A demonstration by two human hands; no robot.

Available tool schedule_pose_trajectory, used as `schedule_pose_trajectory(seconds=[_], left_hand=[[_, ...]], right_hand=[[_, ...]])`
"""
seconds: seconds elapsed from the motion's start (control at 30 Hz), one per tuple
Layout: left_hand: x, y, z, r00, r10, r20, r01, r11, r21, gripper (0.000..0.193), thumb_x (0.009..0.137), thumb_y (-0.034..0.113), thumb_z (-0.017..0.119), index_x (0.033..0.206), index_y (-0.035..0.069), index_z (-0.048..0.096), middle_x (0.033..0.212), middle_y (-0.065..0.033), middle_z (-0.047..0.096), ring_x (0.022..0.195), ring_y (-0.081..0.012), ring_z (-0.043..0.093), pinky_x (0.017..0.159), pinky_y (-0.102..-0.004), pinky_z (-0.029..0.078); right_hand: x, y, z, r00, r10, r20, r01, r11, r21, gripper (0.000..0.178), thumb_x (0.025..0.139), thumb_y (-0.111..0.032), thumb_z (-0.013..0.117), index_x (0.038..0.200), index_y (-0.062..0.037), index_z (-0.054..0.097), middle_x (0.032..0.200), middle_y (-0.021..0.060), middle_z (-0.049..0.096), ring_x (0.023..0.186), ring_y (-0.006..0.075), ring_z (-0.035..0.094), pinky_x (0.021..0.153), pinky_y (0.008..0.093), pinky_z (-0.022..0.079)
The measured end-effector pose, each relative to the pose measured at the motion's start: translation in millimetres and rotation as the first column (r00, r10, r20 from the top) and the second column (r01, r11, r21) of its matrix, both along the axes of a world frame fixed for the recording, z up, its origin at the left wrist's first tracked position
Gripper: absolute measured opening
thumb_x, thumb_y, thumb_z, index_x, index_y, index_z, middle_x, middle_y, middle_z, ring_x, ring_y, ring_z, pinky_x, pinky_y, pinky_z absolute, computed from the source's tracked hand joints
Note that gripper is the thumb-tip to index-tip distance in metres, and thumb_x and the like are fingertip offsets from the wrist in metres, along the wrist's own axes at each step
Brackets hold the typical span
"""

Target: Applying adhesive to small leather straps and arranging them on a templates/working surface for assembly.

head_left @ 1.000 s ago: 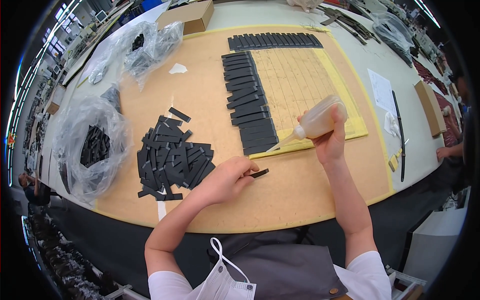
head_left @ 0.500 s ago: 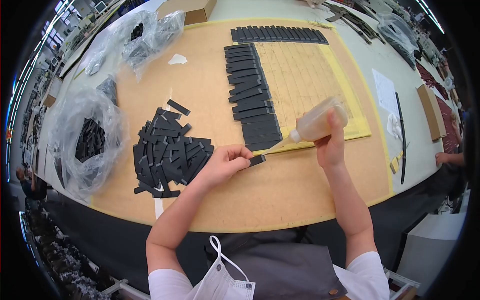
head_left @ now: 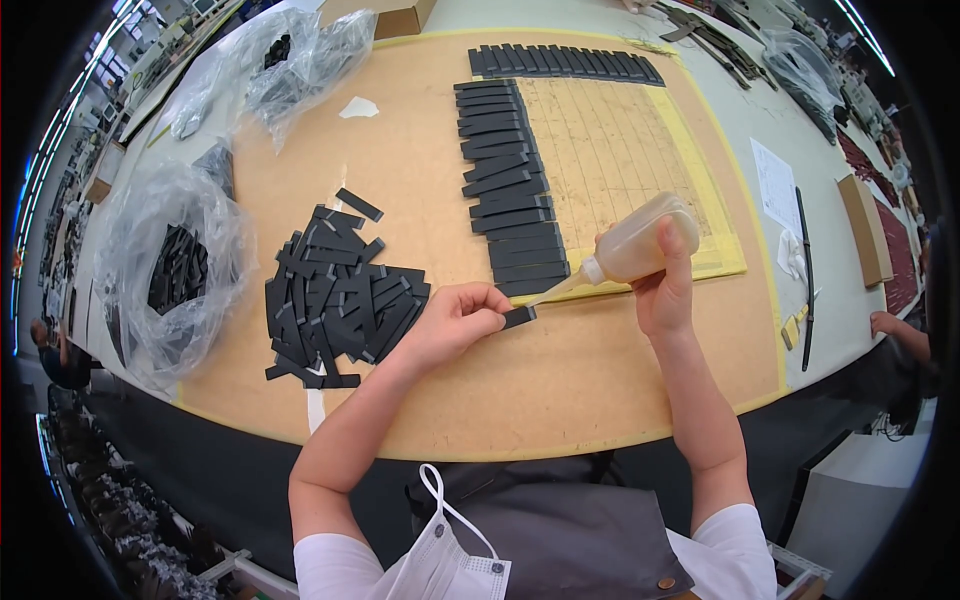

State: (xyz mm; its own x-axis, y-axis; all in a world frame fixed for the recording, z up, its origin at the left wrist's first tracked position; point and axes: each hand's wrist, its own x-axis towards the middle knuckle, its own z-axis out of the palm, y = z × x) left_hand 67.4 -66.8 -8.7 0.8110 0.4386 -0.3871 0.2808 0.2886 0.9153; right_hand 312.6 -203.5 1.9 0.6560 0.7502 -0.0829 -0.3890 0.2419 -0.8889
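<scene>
My left hand [head_left: 459,322] pinches a short black strip [head_left: 520,317] between thumb and fingers, just off the near edge of a flat board [head_left: 620,160]. Wrapped in my right hand [head_left: 664,290] is a translucent squeeze bottle [head_left: 648,240], tilted so that its thin nozzle [head_left: 555,291] points down at the strip's free end. Whether the tip touches the strip or any liquid comes out, I cannot tell. A column of overlapping black strips [head_left: 510,190] lies along the board's left side, and a row of similar strips [head_left: 565,64] crosses its far edge.
Left of my left hand lies a loose heap of black strips [head_left: 340,295]. Beyond it stands an open clear plastic bag [head_left: 215,330] with more strips inside. A paper sheet [head_left: 775,185], a black rod [head_left: 804,280] and a cardboard box [head_left: 864,230] lie to the right.
Both hands keep their grips on the strip and bottle and have barely moved. The whole view has shifted very slightly.
</scene>
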Motion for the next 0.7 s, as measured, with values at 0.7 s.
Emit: schedule_pose_trajectory(seconds=[0.7], left_hand=[[0.1, -3.3, -0.5, 0.997, 0.052, 0.059, -0.052, 0.999, -0.003, 0.012, 0.088, 0.007, 0.062, 0.097, 0.001, 0.067, 0.077, 0.0066, 0.059, 0.067, 0.0004, 0.048, 0.06, -0.018, 0.035]], right_hand=[[-1.9, 1.1, 5.0, 1.0, 0.003, 0.031, -0.003, 1.0, -0.023, 0.07, 0.086, -0.057, 0.07, 0.128, -0.0064, 0.047, 0.11, 0.0118, 0.061, 0.103, 0.0246, 0.065, 0.087, 0.0388, 0.055]])
